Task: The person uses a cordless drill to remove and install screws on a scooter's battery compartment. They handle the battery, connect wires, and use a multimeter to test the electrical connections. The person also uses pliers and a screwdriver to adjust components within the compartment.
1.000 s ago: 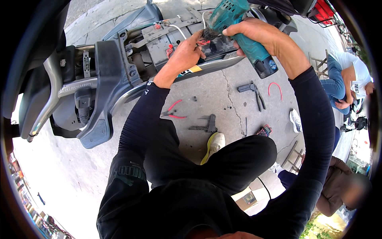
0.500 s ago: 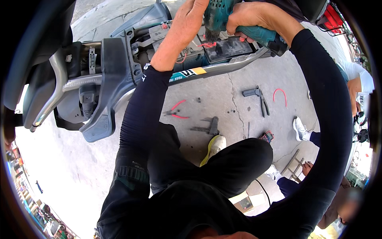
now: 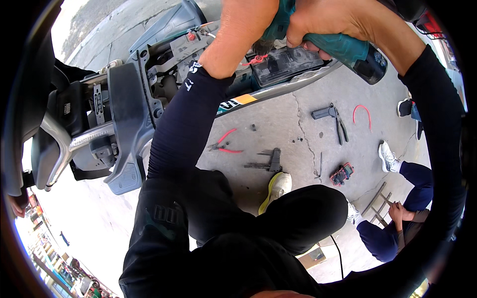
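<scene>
The black battery (image 3: 285, 69) sits in the frame of the vehicle (image 3: 131, 94), its dusty top exposed. Directly above this battery is the teal drill (image 3: 343, 47), its handle slanting down to the right and its dark pack reaching past the battery's right end. The drill's dark nose points down near the battery's left end, close to a red connector (image 3: 257, 60); whether they touch cannot be told.

The person's right hand (image 3: 325, 20) is over the right part of the battery, closed around the drill's handle with the fingers curled beneath. The left hand (image 3: 253, 11) is above and left of the battery, beside the drill's body; its fingers are cut off by the upper edge or hidden, so one cannot tell whether they are spread or pinching anything.

On the ground, nearer the person than the battery, lie red-handled pliers (image 3: 229, 150) to its lower left and a dark set of slim prongs (image 3: 273, 160) below it. To its lower right are black-handled pliers (image 3: 342, 128), a curved red wire (image 3: 362, 110) and, farther off, a red-and-black meter (image 3: 342, 175). Well beyond these, a seated person (image 3: 377, 238) rests both hands together.
</scene>
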`<state>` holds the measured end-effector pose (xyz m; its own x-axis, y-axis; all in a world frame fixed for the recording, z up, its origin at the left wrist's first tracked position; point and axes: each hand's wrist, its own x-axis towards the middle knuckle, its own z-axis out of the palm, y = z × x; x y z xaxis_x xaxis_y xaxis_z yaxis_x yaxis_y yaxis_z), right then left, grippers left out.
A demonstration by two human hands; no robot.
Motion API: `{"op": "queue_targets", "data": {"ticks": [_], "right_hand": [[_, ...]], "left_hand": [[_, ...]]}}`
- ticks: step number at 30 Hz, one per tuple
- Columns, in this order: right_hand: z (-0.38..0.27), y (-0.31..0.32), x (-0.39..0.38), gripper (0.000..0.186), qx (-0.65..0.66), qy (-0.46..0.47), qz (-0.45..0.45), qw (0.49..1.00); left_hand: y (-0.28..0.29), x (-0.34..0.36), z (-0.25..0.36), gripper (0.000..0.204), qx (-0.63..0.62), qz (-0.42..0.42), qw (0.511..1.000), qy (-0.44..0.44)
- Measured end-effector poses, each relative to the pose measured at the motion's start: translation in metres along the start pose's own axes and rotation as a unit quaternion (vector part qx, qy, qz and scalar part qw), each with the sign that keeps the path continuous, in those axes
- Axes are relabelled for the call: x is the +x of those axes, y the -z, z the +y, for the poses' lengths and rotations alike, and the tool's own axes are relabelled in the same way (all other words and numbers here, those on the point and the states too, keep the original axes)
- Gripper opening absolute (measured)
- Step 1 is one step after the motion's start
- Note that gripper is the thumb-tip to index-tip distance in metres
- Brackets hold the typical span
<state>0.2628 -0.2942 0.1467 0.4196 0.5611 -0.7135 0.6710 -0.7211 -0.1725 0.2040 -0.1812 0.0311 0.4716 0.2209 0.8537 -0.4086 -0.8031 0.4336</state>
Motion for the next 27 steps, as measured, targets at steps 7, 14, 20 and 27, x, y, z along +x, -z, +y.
{"op": "queue_targets", "data": {"ticks": [7, 14, 20, 27], "right_hand": [[0.011, -0.006, 0.006, 0.028, 0.016, 0.023, -0.002, 1.000], [0.011, -0.028, -0.008, 0.017, 0.148, 0.001, 0.069, 0.987], [0.013, -0.029, -0.003, 0.016, 0.142, 0.009, 0.070, 0.987], [0.003, -0.029, 0.001, 0.014, 0.146, 0.009, 0.067, 0.987]], "left_hand": [[0.003, 0.010, 0.020, 0.039, -0.192, -0.016, 0.940, 0.280], [0.039, -0.039, 0.020, 0.039, -0.133, 0.012, 0.943, 0.304], [0.045, -0.123, 0.036, 0.025, 0.044, -0.148, 0.937, 0.314], [0.037, -0.139, 0.026, 0.031, 0.127, -0.241, 0.919, 0.283]]}}
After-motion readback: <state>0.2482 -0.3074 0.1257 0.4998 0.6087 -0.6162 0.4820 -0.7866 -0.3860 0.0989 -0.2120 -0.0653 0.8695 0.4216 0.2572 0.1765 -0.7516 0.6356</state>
